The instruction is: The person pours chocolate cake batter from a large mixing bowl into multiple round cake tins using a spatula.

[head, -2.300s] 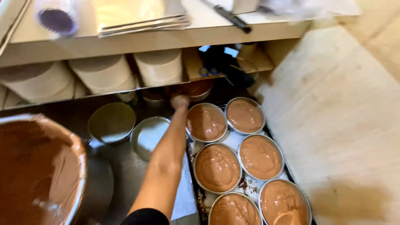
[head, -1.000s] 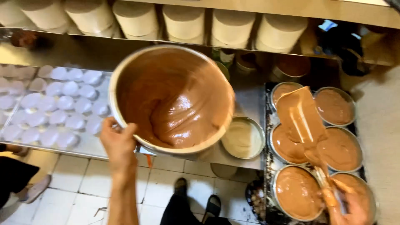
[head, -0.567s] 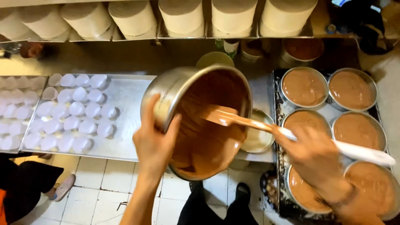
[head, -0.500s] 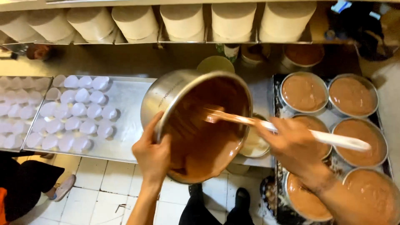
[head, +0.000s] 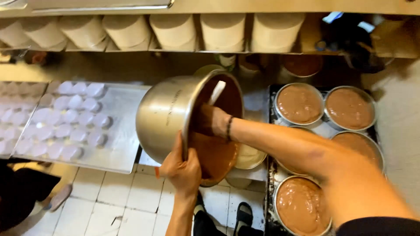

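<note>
My left hand point(head: 183, 169) grips the rim of a large steel mixing bowl point(head: 166, 114), tipped far over on its side with its mouth to the right. Brown chocolate batter point(head: 216, 155) lies in the bowl's lower part. My right hand point(head: 211, 120) reaches inside the bowl, shut on a white spatula point(head: 217, 91) whose handle sticks up. Just below the bowl's mouth sits a round tin point(head: 250, 157) with pale contents, half hidden by the bowl.
A dark tray point(head: 272, 131) at the right holds several round tins of brown batter point(head: 299, 103). A metal sheet point(head: 118, 126) at the left carries rows of white paper cups point(head: 70, 118). White tubs point(head: 175, 30) line the shelf above. Feet and a tiled floor show below.
The bowl has tipped further, from open-side-up to nearly on its side. My right hand with the spatula has moved from above the batter tins deep into the bowl.
</note>
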